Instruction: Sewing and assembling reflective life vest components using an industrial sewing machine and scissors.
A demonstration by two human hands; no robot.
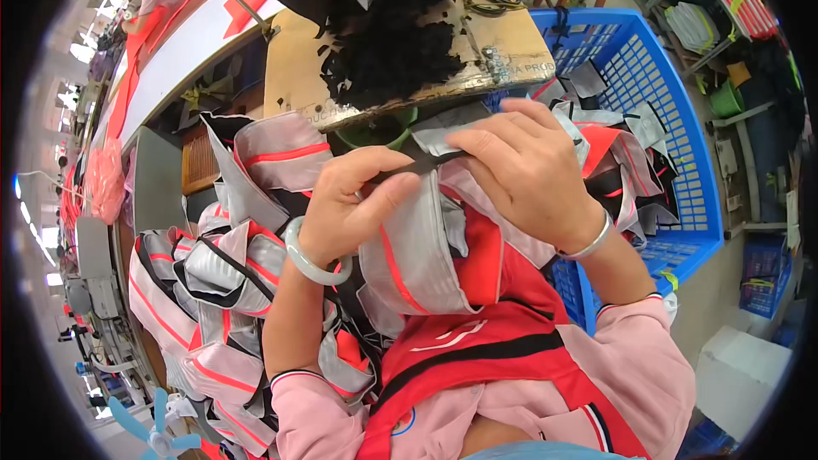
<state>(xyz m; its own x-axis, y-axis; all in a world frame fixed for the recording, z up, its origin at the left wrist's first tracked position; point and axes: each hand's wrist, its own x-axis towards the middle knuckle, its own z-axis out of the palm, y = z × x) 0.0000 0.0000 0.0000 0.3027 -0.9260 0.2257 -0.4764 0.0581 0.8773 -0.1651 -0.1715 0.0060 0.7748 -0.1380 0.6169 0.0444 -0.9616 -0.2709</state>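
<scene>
A grey cloth piece (419, 247) with a red stripe is held in front of the red apron (477, 345). Its black edge (419, 169) is pinched by the left hand (362, 196), between thumb and fingers, and by the right hand (524, 170) just beside it. On the bench (294, 64), black scraps (388, 51) are scattered. Similar pieces (230, 268) are heaped at the left, and others are contained in the blue basket (692, 175) at the right.
</scene>
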